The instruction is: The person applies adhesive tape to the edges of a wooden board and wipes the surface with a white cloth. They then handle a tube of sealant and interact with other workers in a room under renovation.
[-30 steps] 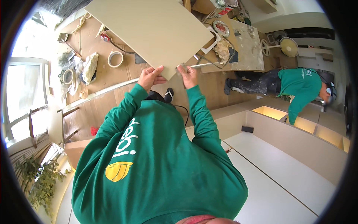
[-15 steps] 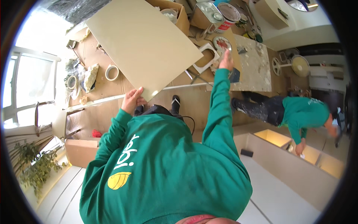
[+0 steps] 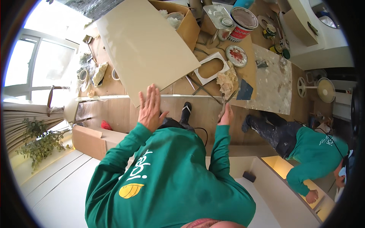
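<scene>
In the head view, the beige panel [image 3: 146,47] rests on the cardboard-covered surface [image 3: 108,87], its near corner jutting past the edge, and my left hand [image 3: 150,108] is over that corner, fingers straightened, grasping nothing. My right hand [image 3: 226,114], right of the panel, is curled below some crumpled paper [image 3: 228,80]; I cannot tell what it grasps.

A bright window [image 3: 53,64] stands left of the wooden floor [image 3: 207,114].
</scene>
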### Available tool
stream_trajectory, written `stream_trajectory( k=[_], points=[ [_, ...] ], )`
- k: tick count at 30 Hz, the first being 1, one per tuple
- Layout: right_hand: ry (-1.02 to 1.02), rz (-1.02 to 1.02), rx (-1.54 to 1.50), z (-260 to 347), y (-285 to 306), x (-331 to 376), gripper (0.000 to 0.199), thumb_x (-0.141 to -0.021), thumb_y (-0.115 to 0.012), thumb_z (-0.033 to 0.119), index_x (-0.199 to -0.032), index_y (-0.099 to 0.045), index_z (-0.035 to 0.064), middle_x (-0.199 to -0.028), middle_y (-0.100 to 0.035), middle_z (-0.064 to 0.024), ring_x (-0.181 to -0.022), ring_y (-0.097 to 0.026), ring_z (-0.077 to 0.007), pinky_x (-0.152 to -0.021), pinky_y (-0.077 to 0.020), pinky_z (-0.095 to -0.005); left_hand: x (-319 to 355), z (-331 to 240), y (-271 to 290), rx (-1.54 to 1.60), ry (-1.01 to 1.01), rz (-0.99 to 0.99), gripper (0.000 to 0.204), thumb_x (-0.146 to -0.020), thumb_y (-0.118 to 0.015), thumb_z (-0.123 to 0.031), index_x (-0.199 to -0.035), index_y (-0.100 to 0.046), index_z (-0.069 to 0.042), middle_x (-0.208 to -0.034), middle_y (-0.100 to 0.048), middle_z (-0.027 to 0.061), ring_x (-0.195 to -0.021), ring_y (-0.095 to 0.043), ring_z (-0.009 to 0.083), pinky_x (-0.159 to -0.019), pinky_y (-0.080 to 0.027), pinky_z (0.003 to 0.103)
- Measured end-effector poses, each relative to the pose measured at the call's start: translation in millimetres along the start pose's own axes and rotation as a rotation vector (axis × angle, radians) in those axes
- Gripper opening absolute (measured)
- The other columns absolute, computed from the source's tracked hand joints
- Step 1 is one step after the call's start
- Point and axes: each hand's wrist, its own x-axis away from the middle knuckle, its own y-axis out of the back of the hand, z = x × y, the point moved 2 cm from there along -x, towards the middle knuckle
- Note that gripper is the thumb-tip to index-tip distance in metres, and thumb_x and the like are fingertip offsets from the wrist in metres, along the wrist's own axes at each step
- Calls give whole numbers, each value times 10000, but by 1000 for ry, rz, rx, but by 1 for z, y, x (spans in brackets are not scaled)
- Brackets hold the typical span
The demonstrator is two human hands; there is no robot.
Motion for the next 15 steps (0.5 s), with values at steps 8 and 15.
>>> stream_trajectory(
  k=[8, 15],
  points=[
    [-8, -7, 18, 32, 35, 0, 335, -913, -689, 390, -819, -643, 71, -688, -646, -16, -490, -546, -100, -437, -414, -266, -119, -78, -14, -98, -224, -73, 982, -806, -710, -414, -1488, -208, 83, -1572, -178, 254, -1488, -131, 358, -1205, -102, 524],
    [0, -102, 4, 32, 46, 8, 373, -890, -705, 434, -892, -650, 65, -673, -595, -5, -471, -515, -108, -406, -387, -274, -122, -77, -15, -67, -240, -122, 953, -809, -706, -390, -1499, -216, 47, -1578, -201, 214, -1487, -161, 328, -1204, -109, 528]
  ],
)
